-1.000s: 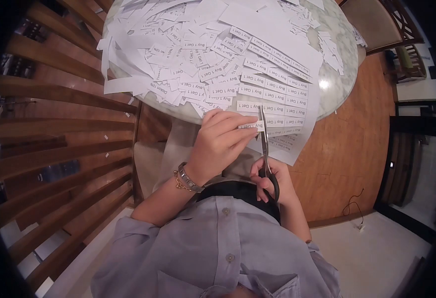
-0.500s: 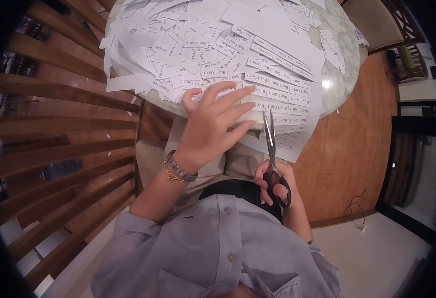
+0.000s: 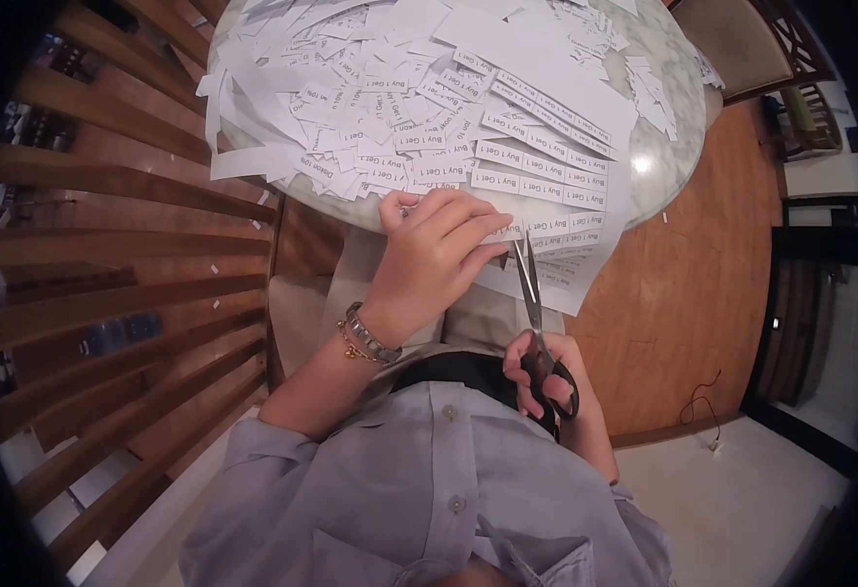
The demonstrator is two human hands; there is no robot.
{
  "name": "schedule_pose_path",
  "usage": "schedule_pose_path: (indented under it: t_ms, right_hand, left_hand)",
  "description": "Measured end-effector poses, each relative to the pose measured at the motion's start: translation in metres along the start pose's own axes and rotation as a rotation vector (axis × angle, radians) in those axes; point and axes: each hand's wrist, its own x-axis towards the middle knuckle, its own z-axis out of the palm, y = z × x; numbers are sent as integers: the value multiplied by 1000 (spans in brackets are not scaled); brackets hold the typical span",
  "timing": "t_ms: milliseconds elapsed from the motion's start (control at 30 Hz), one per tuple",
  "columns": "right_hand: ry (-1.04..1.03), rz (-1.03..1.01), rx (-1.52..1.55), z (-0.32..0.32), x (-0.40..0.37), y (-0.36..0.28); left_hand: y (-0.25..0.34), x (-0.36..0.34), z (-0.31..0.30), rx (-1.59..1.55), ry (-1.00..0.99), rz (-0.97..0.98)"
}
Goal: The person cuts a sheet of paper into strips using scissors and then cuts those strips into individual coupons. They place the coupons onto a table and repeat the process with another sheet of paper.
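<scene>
My left hand [image 3: 437, 245] pinches the left end of a printed paper strip [image 3: 550, 227] reading "Buy 1 Get 1", close to the table's near edge. In my right hand [image 3: 549, 377] are scissors [image 3: 533, 293] with dark handles, thumb and fingers through the loops. Their narrow blades point away from me, tips at the strip just right of my left fingertips. More printed strips [image 3: 538, 188] lie in rows beyond it, over a large white sheet [image 3: 556, 293] that hangs past the edge. Small cut paper slips [image 3: 380, 127] are heaped to the left.
The round marble table [image 3: 656, 186] carries more paper scraps [image 3: 650, 93] on its right side. Wooden slats [image 3: 145, 235] run along the left. A chair [image 3: 732, 44] stands at the far right, and a cable [image 3: 703, 406] lies on the floor.
My left hand has drawn in from spread fingers to a pinch on the strip's end. The strip has come up to the scissor tips, and the blades have closed somewhat.
</scene>
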Motion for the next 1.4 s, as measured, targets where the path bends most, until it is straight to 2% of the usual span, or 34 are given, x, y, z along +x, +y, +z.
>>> schedule_pose_path:
  t_ms: [267, 1400]
  right_hand:
    - [30, -100, -66, -9, 23, 2]
    - [42, -116, -91, -4, 36, -2]
  left_hand:
    - [-1, 1, 4, -80, 50, -10]
    - [-2, -2, 2, -87, 53, -4]
